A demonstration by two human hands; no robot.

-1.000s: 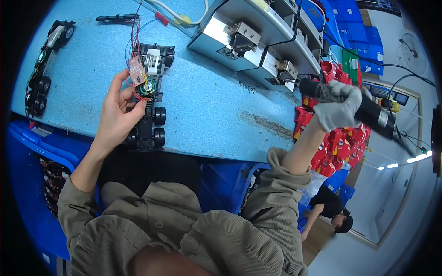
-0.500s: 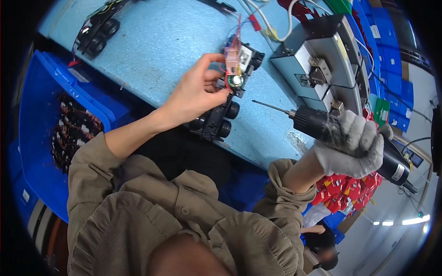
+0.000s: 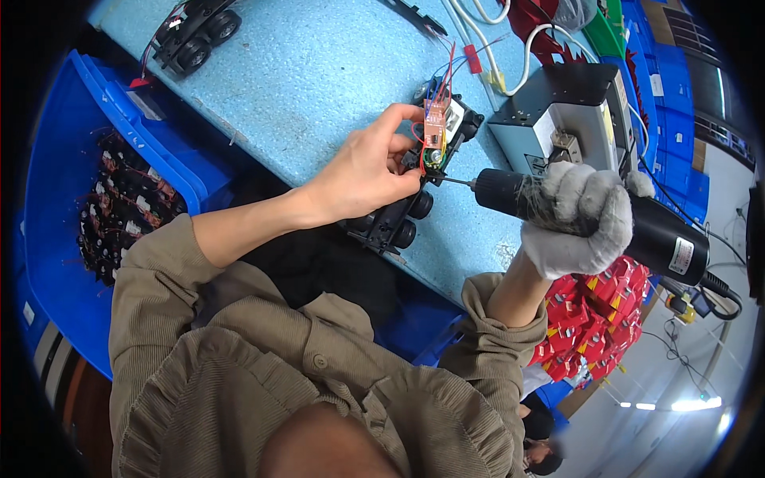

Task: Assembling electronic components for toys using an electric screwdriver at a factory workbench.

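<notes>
My bare left hand (image 3: 358,177) pinches a black toy vehicle chassis (image 3: 388,225) near its middle, thumb on the near side and index finger reaching over the far part. The chassis lies at the table edge, with black wheels at its near end. On its far part sits a small copper-coloured circuit board (image 3: 434,119) with red and blue wires. My right hand (image 3: 580,217), in a whitish work glove, is closed round a black electric screwdriver (image 3: 500,193), held nearly level. Its thin bit reaches the chassis beside my left thumb; the exact contact point is too small to tell.
On the blue table (image 3: 303,72) lie another wheeled black chassis (image 3: 195,36), white cables (image 3: 522,72) and a metal box (image 3: 558,103). A blue bin (image 3: 60,263) at left holds many black parts. Red pieces (image 3: 594,319) are heaped at right. Another person (image 3: 542,438) is at lower right.
The screwdriver has moved left, bringing its bit from apart to the chassis by my left thumb. My left hand and the chassis appear slightly further right and lower as the view shifts.
</notes>
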